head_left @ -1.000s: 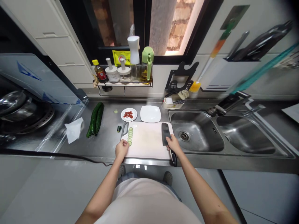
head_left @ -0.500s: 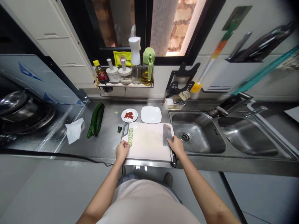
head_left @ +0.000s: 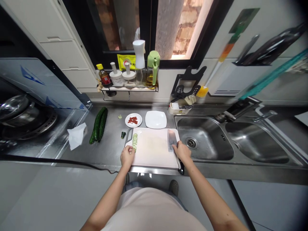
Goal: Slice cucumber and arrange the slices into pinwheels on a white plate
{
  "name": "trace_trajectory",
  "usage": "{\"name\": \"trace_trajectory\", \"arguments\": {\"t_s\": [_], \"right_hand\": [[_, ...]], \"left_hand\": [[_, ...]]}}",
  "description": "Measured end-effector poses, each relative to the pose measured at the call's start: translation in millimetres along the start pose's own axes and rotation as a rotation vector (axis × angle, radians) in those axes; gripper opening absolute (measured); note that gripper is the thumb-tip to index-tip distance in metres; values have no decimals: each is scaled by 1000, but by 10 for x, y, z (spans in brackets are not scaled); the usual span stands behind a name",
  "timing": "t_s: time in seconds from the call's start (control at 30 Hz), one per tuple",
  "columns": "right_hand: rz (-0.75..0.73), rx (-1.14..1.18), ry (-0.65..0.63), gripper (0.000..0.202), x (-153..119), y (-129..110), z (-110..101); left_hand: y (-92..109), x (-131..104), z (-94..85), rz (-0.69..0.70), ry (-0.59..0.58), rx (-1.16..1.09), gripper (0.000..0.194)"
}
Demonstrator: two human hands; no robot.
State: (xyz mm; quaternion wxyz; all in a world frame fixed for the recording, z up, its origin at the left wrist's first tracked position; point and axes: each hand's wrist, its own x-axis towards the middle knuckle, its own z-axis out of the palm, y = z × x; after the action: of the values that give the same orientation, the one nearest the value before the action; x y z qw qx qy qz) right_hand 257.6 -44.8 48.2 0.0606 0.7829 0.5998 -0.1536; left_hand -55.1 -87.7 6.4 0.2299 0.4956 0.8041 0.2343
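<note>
1. In the head view, the left hand [head_left: 127, 156] has its fingers drawn together at the near end of a row of cucumber slices [head_left: 135, 140], on the left part of the cutting board [head_left: 152, 149].
2. The right hand [head_left: 183, 151] is at the cleaver [head_left: 171, 138], near the board's right edge; its fingertips touch the blade.
3. Some cucumber is already sliced, while two whole cucumbers [head_left: 96, 126] lie uncut on the worktop [head_left: 112, 138].
4. Fingers cover the nearest slices and part of the cleaver, so I cannot tell whether either hand really grips.
</note>
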Motion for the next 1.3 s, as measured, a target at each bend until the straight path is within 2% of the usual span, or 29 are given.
{"name": "trace_trajectory", "arguments": {"t_s": [0.13,0.23,0.43,0.6,0.83,1.03,1.3], "right_hand": [[19,-43,-17,42,59,-44,-103],[-26,-11,42,44,189,-113,-207],[-98,83,109,38,634,-377,-354],[-73,80,114,36,1004,-568,-370],[40,179,45,35,1259,-653,-305],[113,207,48,35,1316,-691,-234],[107,160,33,36,1400,-728,-180]], "left_hand": [[151,56,54,78,39,-66,15],[325,182,124,96,17,-105,18],[764,636,348,96,-82,-153,33],[1032,1051,530,-22,-163,-170,38],[1129,1381,744,-99,-207,-161,34],[1192,1448,856,-122,-260,-150,18],[1284,1491,877,-127,-256,-112,4]]}}
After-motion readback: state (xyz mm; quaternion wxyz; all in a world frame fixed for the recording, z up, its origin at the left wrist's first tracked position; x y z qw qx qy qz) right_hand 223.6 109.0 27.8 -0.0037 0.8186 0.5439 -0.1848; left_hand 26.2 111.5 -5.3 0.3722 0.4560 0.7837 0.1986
